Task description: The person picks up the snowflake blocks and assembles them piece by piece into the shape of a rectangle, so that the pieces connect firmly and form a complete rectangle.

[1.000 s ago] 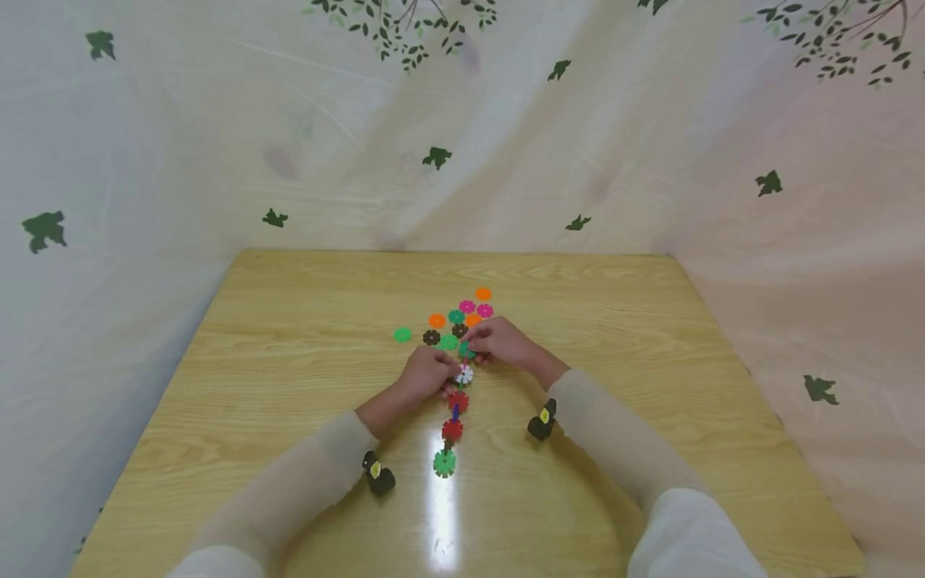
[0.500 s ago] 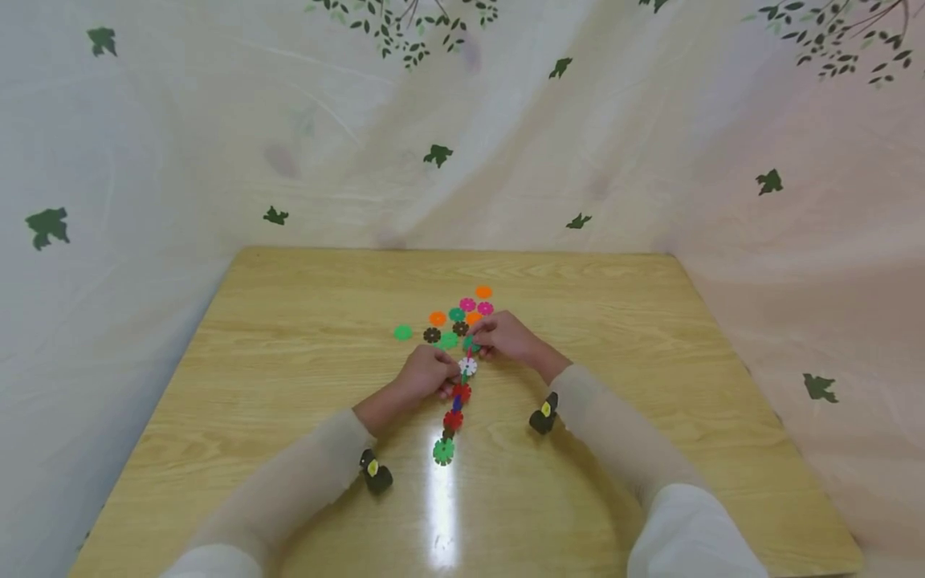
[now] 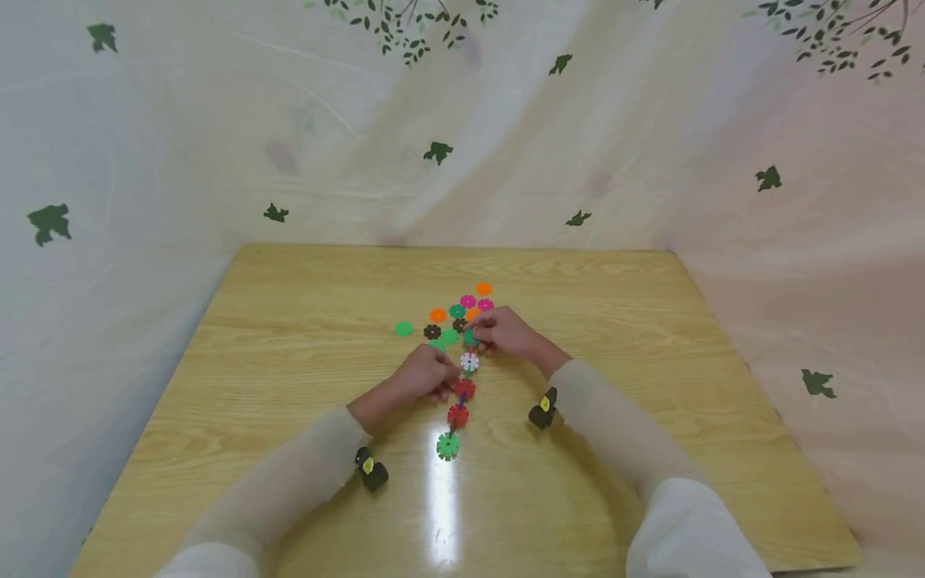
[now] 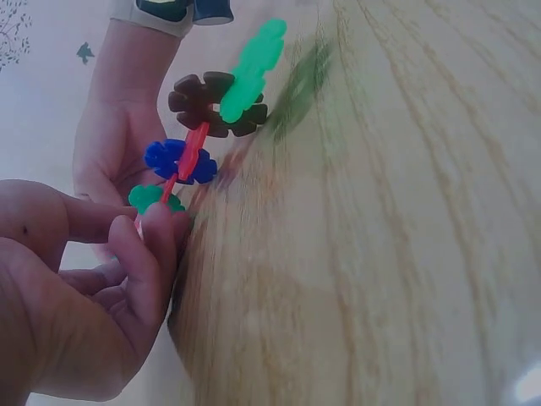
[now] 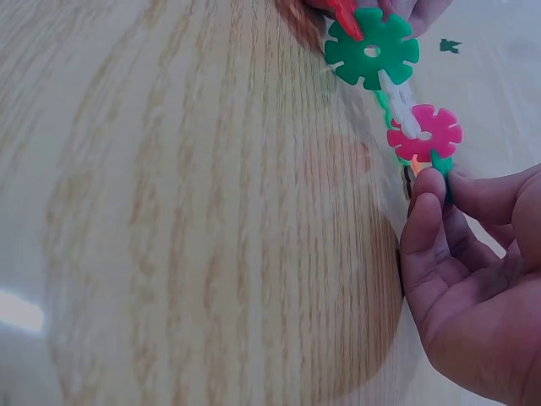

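Note:
A chain of slotted plastic flower discs runs toward me, with a bright green disc [image 3: 447, 446] at its near end. Farther along it are red discs [image 3: 458, 416], a white disc [image 3: 469, 362] and a pink disc [image 5: 425, 134]. My left hand [image 3: 428, 372] pinches the chain at its middle; in the left wrist view its fingertips partly cover a green disc [image 4: 145, 198]. At the far end, my right hand [image 3: 503, 331] pinches a dark green disc [image 5: 442, 167] slotted into the pink one. Brown [image 4: 203, 101] and blue [image 4: 161, 159] discs sit edgewise between others.
Beyond the hands, loose discs lie scattered on the wooden table [image 3: 289, 321]: orange [image 3: 483, 289], pink [image 3: 468, 302], brown [image 3: 432, 331] and green [image 3: 403, 329] ones. A pale curtain [image 3: 347, 160] with leaf and bird prints surrounds the table.
The chain has shifted away from me and slightly right, its near end swinging a little. My right hand has moved slightly outward with the far end; my left hand stays at the chain's middle.

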`<state>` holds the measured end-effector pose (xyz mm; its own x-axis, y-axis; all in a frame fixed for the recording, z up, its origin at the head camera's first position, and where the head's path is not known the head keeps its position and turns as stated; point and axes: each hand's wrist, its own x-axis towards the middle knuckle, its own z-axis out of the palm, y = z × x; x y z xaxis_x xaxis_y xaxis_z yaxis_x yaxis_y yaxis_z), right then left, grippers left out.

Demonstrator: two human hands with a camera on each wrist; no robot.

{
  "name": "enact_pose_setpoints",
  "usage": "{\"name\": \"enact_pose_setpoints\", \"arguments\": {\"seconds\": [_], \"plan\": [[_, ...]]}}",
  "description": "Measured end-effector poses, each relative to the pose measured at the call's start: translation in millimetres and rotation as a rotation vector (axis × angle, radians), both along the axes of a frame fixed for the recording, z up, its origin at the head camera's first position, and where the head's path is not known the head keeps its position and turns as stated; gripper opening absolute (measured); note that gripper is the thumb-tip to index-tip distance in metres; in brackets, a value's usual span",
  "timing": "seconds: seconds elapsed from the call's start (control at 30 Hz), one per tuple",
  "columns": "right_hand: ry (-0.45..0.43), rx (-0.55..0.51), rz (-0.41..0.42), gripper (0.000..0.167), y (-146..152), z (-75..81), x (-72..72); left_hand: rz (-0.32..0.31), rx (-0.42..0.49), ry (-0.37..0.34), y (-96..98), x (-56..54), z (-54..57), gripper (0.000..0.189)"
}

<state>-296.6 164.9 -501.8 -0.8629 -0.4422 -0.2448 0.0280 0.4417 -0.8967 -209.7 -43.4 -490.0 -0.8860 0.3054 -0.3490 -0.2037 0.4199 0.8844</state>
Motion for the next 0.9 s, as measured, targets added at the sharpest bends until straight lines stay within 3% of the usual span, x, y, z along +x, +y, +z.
{"name": "enact_pose_setpoints", "arguments": {"seconds": [0.33,0.9], "plan": [[0.011,0.018,-0.010,0.022,0.4,-2.7,-2.4,-0.161,-0.077,0.000,-14.4,11.0,-0.1,0.009],[0.006,0.009,-0.016,0.021,-1.6,-1.7,0.1,-0.224,-0.065,0.009,-10.4,20.6,0.5,0.009]]}}
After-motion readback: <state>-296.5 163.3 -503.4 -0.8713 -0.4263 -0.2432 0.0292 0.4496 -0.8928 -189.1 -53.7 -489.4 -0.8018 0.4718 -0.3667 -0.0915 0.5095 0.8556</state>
